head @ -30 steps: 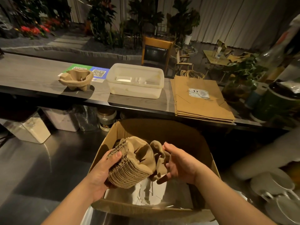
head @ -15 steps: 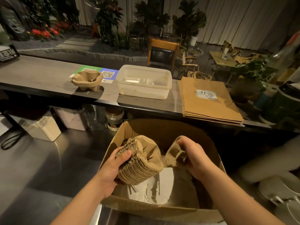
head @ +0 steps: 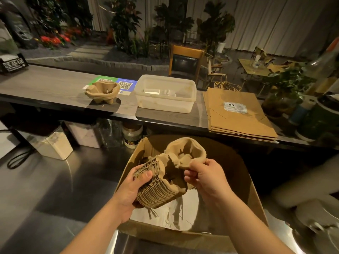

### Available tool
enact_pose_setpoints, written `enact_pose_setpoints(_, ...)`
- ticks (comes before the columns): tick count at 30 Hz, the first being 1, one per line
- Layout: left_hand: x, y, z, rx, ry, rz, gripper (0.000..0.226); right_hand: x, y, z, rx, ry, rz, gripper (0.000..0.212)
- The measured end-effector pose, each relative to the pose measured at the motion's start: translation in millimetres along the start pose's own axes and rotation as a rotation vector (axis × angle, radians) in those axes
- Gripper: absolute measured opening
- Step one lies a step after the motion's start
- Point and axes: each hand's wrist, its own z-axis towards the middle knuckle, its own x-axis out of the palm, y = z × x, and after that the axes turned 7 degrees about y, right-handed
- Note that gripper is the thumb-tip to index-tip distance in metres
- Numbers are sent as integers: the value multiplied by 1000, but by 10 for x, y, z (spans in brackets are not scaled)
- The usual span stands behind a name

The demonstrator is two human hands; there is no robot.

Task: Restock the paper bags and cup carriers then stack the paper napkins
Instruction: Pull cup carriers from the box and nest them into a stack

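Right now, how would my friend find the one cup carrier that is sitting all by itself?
Look along the long grey wooden counter at the back. Left of the white plastic tub, partly on the green and blue QR code sign, stands a single brown cup carrier. Unlike the cup carriers held over the cardboard box, no hand touches it.

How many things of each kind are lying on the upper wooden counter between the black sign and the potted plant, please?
Cup carrier piles: 1
Plastic tubs: 1
Paper bag stacks: 1
QR code cards: 1
Total: 4
The number of bags in the stack cannot be told exactly from this view.
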Motion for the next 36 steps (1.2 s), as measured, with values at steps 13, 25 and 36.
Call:
enact_pose_setpoints(13,-18,-19,3,6,-8,-47,89,-18,-2,-18,41,-22,-109,22)
enact_pose_setpoints(25,-3,-52,-50,35,15,-36,109,212,-240,53,-180,242,-749,58)
enact_pose_setpoints(36,17,-155,-96,-28,-41,-298,81,-422,-496,1040,128,-207,-588,48)
